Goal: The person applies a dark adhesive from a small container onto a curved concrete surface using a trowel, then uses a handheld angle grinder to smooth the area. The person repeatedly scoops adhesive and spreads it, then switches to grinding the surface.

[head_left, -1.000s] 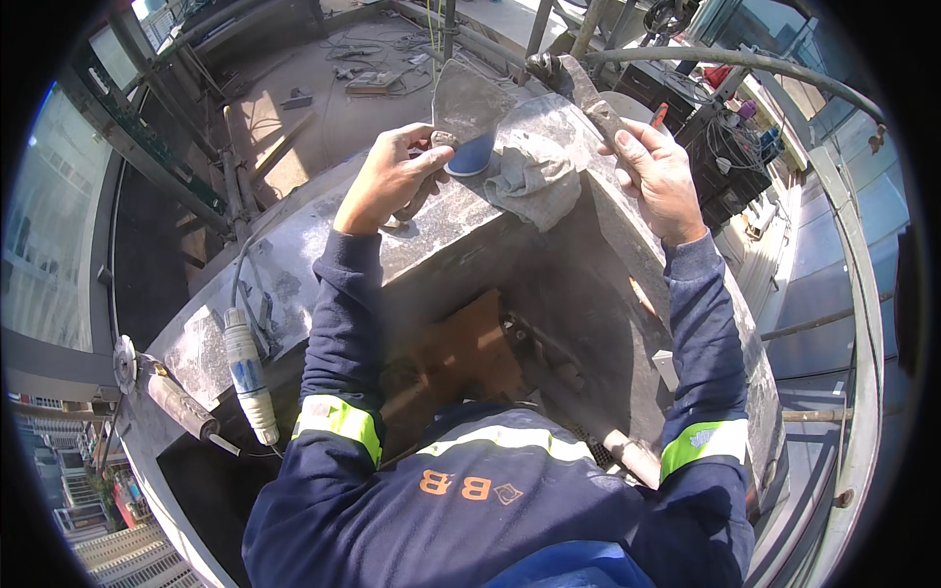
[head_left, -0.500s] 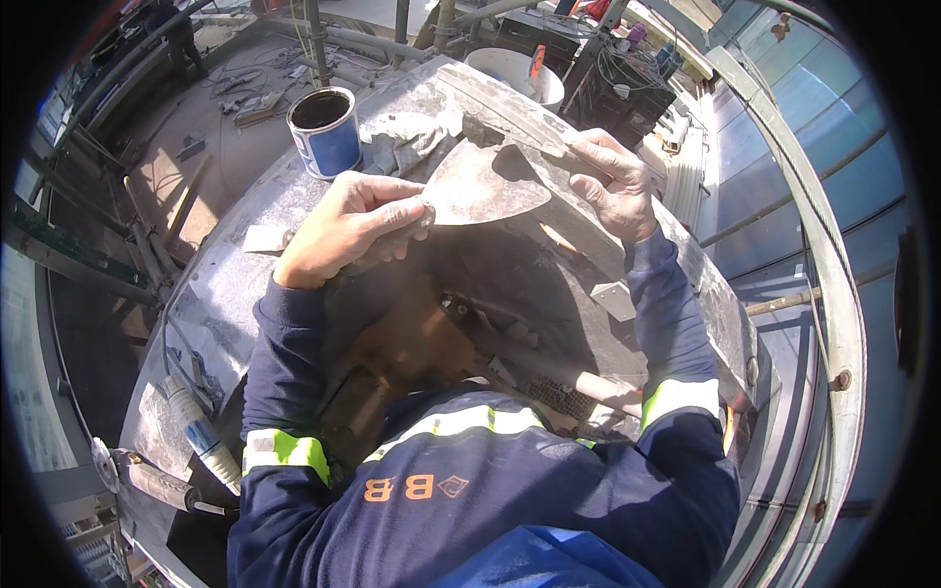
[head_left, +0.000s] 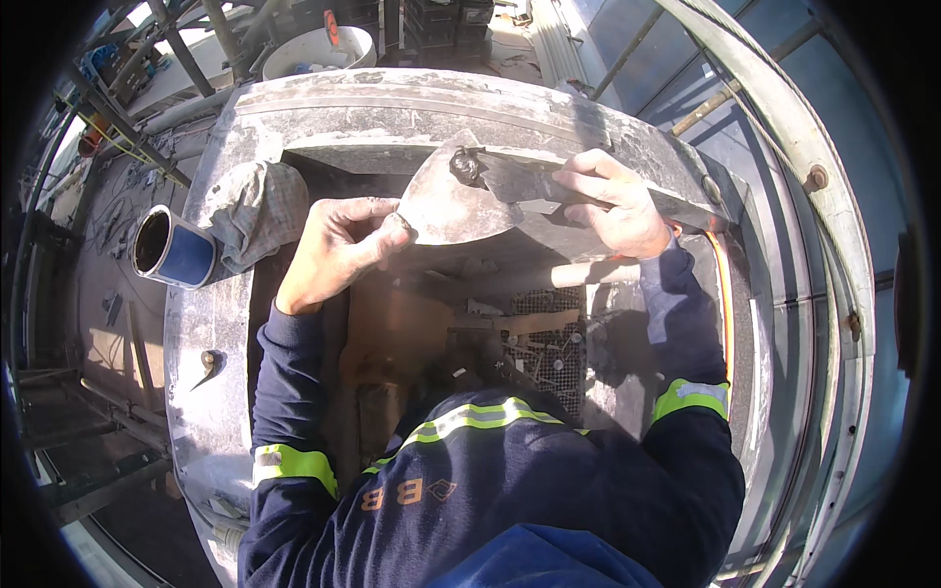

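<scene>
1. The grey concrete ledge (head_left: 412, 98) ran across twelve o'clock.
2. The trowel (head_left: 451, 208) hung at centre, blade flat for wiping.
3. Right hand (head_left: 610, 201) gripped its handle at two o'clock.
4. Left hand (head_left: 338, 250) pinched the blade edge, seemingly steadying it.
5. A blue can (head_left: 174, 250) lay at nine o'clock.

We count two bare hands, left (head_left: 338, 250) and right (head_left: 610, 201), one trowel (head_left: 456, 201) between them, one blue can (head_left: 174, 250), one crumpled rag (head_left: 257, 211), one white bucket (head_left: 316, 49) and two reflective cuff bands
</scene>
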The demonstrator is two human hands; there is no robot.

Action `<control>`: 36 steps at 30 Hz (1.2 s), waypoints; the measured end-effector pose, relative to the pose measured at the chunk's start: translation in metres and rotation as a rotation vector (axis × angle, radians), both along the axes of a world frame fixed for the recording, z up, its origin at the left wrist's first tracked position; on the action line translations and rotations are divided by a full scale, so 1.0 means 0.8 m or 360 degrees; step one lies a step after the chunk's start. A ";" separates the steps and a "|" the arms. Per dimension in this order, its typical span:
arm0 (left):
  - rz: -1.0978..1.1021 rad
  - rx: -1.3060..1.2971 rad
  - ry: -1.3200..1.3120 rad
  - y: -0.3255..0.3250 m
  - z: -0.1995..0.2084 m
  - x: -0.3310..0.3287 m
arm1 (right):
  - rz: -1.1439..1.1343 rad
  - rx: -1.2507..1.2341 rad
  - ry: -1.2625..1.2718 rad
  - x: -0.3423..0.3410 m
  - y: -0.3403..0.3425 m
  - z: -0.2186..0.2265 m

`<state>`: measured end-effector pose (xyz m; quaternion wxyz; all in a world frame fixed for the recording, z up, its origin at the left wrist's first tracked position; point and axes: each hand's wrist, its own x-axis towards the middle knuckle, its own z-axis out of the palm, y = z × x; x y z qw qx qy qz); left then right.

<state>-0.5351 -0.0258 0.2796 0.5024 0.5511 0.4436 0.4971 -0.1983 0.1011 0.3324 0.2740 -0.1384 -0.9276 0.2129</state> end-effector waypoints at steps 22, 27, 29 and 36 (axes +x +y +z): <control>-0.1417 -0.0006 -0.0558 -0.160 -0.051 0.408 | -0.1604 -0.0330 0.1575 0.223 -0.433 -0.104; -0.1615 -0.0200 -0.0315 -0.290 -0.061 0.493 | -0.1846 -0.0445 0.1972 0.238 -0.572 -0.158; -0.1768 -0.0221 -0.0263 -0.318 -0.056 0.529 | -0.2032 -0.0364 0.1922 0.246 -0.638 -0.179; -0.2246 -0.0093 -0.0217 -0.377 -0.075 0.618 | -0.2183 -0.0041 0.2307 0.277 -0.788 -0.187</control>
